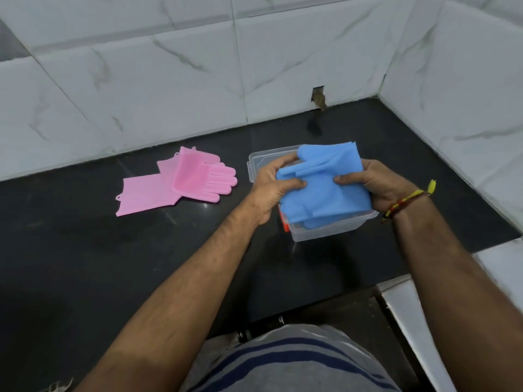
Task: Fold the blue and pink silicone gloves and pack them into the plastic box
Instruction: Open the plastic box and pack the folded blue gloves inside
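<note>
The blue gloves [322, 188] are bunched in a loose fold just above the clear plastic box [325, 232], with their lower edge dipping inside it. My left hand [276, 181] pinches their left side and my right hand [370, 181] pinches their right side. The pink gloves [181, 182] lie flat on the black counter [85, 250] to the left of the box, one folded across the other, fingers pointing right. The box's clear lid [263, 161] lies behind it, partly hidden by my hands.
White marble-look tiled walls [169, 80] close the counter at the back and right. A small hole [318, 99] breaks the back wall near the corner. An orange-red clip [284, 222] shows on the box's left side. The counter's front edge runs just before my body.
</note>
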